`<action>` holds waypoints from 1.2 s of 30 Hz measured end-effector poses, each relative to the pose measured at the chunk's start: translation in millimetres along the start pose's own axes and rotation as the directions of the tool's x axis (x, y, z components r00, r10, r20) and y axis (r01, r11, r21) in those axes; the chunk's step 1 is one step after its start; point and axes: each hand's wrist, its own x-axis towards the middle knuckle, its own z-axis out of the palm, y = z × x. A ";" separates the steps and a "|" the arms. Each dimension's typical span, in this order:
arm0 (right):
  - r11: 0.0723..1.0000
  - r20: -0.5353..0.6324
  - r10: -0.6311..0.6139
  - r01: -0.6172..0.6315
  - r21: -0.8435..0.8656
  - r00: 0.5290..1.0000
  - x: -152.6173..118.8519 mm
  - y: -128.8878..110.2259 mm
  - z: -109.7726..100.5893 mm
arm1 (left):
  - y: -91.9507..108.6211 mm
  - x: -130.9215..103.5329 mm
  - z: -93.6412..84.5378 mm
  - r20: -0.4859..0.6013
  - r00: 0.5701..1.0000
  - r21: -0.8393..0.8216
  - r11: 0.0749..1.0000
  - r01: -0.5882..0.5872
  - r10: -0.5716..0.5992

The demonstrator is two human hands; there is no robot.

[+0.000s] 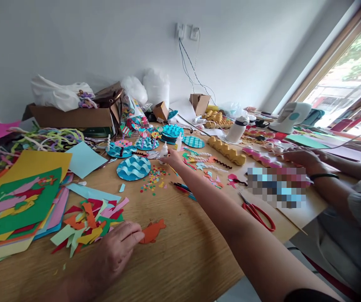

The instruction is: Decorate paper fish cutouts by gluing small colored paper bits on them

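My left hand (117,247) rests low on the table, its fingers closed at one end of an orange paper fish (153,232) that lies flat on the wood. Stretched far forward, my right hand (173,158) has its fingers round a small white glue bottle (163,151) with a pointed nozzle. A second glue bottle (178,142) stands just behind it. Close to my right hand lie a blue paper disc with wavy strips (133,168) and a scatter of coloured paper dots (153,181). Paper scraps (89,224) are heaped beside my left hand.
Red-handled scissors (257,213) and a wooden stick (292,221) lie under the right side of my reach. Coloured sheets (19,201) are stacked at left. A co-worker's hands (304,161) are at the right. A white bottle (236,129) and yellow egg-carton strip (226,151) stand further back.
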 end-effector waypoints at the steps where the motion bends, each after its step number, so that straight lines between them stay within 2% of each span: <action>1: 1.000 -0.005 0.012 -0.012 -0.003 1.000 2.0 -1.4 1.5 | 0.1 0.1 -0.6 -0.002 1.000 0.010 1.000 0.000 0.000; 4: 0.999 -0.037 0.044 -0.044 0.002 0.998 2.1 -9.1 -0.1 | -0.1 -0.9 -0.2 -0.003 1.000 0.013 1.000 0.028 -0.028; 8: 0.999 -0.142 -0.028 0.032 0.026 0.989 -15.2 -27.0 -17.8 | -3.0 -4.3 1.7 -0.033 0.997 -0.051 0.996 0.073 -0.075; 10: 0.987 -0.154 -0.136 0.148 0.067 0.979 -34.7 -37.4 -29.4 | -6.0 -5.5 1.3 -0.057 0.986 -0.129 0.981 0.145 -0.154; 12: 0.951 -0.083 -0.221 0.234 0.200 0.972 -61.9 -47.3 -39.4 | -9.9 -4.6 -0.5 -0.054 0.950 -0.250 0.926 0.284 -0.306; 14: 0.894 0.035 -0.271 0.238 0.379 0.962 -93.9 -56.2 -45.8 | -13.2 0.3 -4.3 -0.018 0.876 -0.401 0.806 0.435 -0.482; 16: 0.790 0.199 -0.305 0.131 0.599 0.931 -125.7 -63.6 -48.1 | -13.7 10.7 -10.6 0.035 0.792 -0.540 0.655 0.529 -0.610; 19: 0.647 0.425 -0.379 -0.094 0.757 0.822 -162.9 -71.1 -44.9 | -5.8 33.5 -22.2 0.123 0.744 -0.663 0.503 0.554 -0.657; 20: 0.600 0.445 -0.411 -0.131 0.789 0.796 -171.5 -72.7 -42.3 | -1.5 41.1 -25.2 0.181 0.746 -0.701 0.448 0.555 -0.641; 22: 0.519 0.458 -0.457 -0.190 0.833 0.762 -183.6 -74.5 -36.2 | 7.6 53.4 -27.4 0.250 0.819 -0.820 0.337 0.463 -0.516; 23: 0.491 0.474 -0.471 -0.226 0.841 0.743 -187.8 -75.0 -33.2 | 11.4 57.3 -26.5 0.283 0.838 -0.858 0.267 0.439 -0.467; 25: 0.447 0.505 -0.468 -0.299 0.843 0.725 -194.5 -75.3 -28.4 | 16.7 60.5 -21.9 0.304 0.831 -0.904 0.135 0.406 -0.467; 27: 0.415 0.528 -0.420 -0.361 0.835 0.738 -200.6 -75.6 -25.9 | 18.6 58.9 -16.3 0.300 0.804 -0.920 0.065 0.385 -0.513; 29: 0.382 0.518 -0.354 -0.385 0.840 0.779 -207.4 -76.4 -25.0 | 19.2 55.1 -12.5 0.284 0.773 -0.928 0.039 0.370 -0.567; 33: 0.246 0.358 -0.236 -0.301 0.921 0.904 -222.4 -81.4 -21.1 | 24.7 51.3 -12.8 0.262 0.696 -0.939 -0.010 0.344 -0.668; 36: 0.123 0.246 -0.159 -0.228 0.966 0.956 -232.2 -88.5 -14.7 | 35.7 56.3 -14.5 0.279 0.667 -0.940 -0.052 0.338 -0.691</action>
